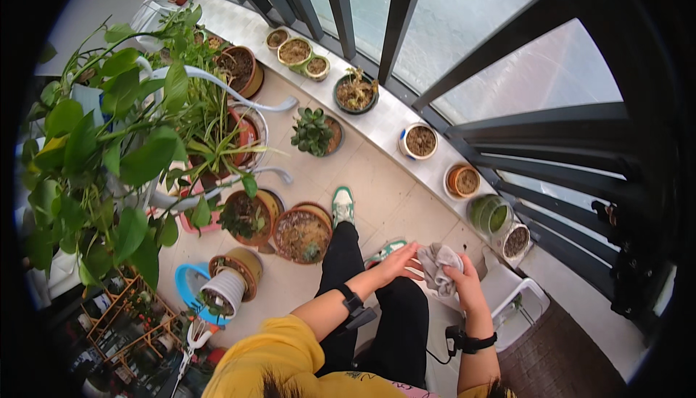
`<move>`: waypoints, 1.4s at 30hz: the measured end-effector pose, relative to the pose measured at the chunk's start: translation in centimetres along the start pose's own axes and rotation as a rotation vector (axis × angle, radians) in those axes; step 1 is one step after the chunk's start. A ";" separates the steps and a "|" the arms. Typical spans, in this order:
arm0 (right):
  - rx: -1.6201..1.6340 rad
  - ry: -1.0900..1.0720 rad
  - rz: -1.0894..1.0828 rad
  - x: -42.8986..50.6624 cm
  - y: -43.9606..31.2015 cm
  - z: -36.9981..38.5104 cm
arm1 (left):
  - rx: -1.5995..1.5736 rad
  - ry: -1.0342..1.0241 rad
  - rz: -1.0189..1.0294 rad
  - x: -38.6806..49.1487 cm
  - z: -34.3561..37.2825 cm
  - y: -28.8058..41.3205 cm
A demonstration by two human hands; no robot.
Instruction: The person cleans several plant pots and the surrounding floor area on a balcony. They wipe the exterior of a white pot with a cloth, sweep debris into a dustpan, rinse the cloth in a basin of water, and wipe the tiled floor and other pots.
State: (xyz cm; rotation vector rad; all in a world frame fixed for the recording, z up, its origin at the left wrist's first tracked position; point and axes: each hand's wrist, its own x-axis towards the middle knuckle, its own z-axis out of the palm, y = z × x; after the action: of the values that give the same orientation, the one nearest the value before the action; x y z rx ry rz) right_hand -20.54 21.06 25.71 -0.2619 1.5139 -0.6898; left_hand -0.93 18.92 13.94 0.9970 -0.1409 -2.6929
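A crumpled grey cloth is bunched in my right hand, with the thumb pressed over its near side. My left hand is just to the left of the cloth, fingers extended and apart. Whether its fingertips touch the fabric I cannot tell. Both hands are above my right knee, and a black strap with a small device is on each forearm. Beyond them on the pale ledge are a green-tinted glass jar, a white pot of soil and a small terracotta pot.
Several more pots line the ledge below the dark metal railing. A succulent and two round soil pots, one a terracotta pot, stand on the tiles. Leafy vines crowd the left. A white plastic bin sits at right.
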 end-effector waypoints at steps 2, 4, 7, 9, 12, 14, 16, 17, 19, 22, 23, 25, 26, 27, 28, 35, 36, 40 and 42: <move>0.016 0.009 0.063 -2.3 0.4 0.5 | -0.006 0.001 0.014 -4.0 1.8 0.0; 0.020 -0.056 0.069 -4.2 0.7 1.4 | 0.169 0.011 0.086 -8.1 3.5 -0.2; 0.014 -0.157 0.033 -7.0 1.2 3.5 | 0.278 0.106 0.200 -12.2 6.0 -0.8; -0.081 -0.278 0.108 -8.9 1.5 4.9 | 0.404 0.165 0.287 -14.7 6.8 -1.6; -0.012 -0.431 0.238 -10.3 2.0 7.4 | 0.659 0.351 0.397 -18.6 7.2 -2.6; 0.110 -0.579 0.267 -11.2 2.4 8.9 | 0.786 0.431 0.445 -20.8 6.9 -2.7; 0.157 -0.658 0.300 -11.8 3.0 10.2 | 0.792 0.532 0.468 -23.2 6.6 -2.8; 0.042 -0.645 0.227 -12.2 3.4 10.9 | 0.777 0.565 0.434 -24.3 6.4 -2.6; -0.187 -0.605 0.075 -12.8 4.3 12.0 | 0.774 0.610 0.436 -25.6 6.4 -2.4; -0.201 -0.514 0.016 -13.6 5.8 13.9 | 0.868 0.620 0.445 -27.7 6.0 -2.3; -0.192 -0.499 0.024 -13.8 6.4 14.7 | 0.892 0.623 0.475 -28.5 5.6 -2.5; -0.138 -0.487 0.043 -14.4 7.5 16.4 | 0.941 0.638 0.558 -30.5 4.5 -3.1; -0.149 -0.487 0.049 -14.8 8.1 17.7 | 0.944 0.633 0.534 -31.6 3.5 -3.2; -0.122 -0.527 0.034 -15.3 8.7 19.0 | 0.925 0.629 0.531 -33.1 2.4 -3.3; -0.103 -0.543 0.039 -15.7 9.2 20.4 | 0.910 0.629 0.519 -34.7 1.2 -3.3; -0.122 -0.385 0.133 -20.4 12.9 28.8 | 1.126 0.780 0.659 -52.4 -4.5 -2.8; -0.130 -0.364 0.145 -20.9 13.2 29.1 | 1.257 0.839 0.724 -55.6 -5.1 -2.4; -0.240 -0.310 0.141 -21.4 15.0 29.1 | 1.221 1.365 0.831 -67.4 -7.6 -2.1; -0.290 -0.267 0.161 -21.1 16.2 28.8 | 0.884 1.568 0.984 -72.1 -10.2 -2.8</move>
State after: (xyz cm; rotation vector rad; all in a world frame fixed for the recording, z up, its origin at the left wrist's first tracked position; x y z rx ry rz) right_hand 13.14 38.27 36.01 -0.4287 1.3570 -0.2923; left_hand 57.63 41.81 50.79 2.1035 -1.0890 -0.4760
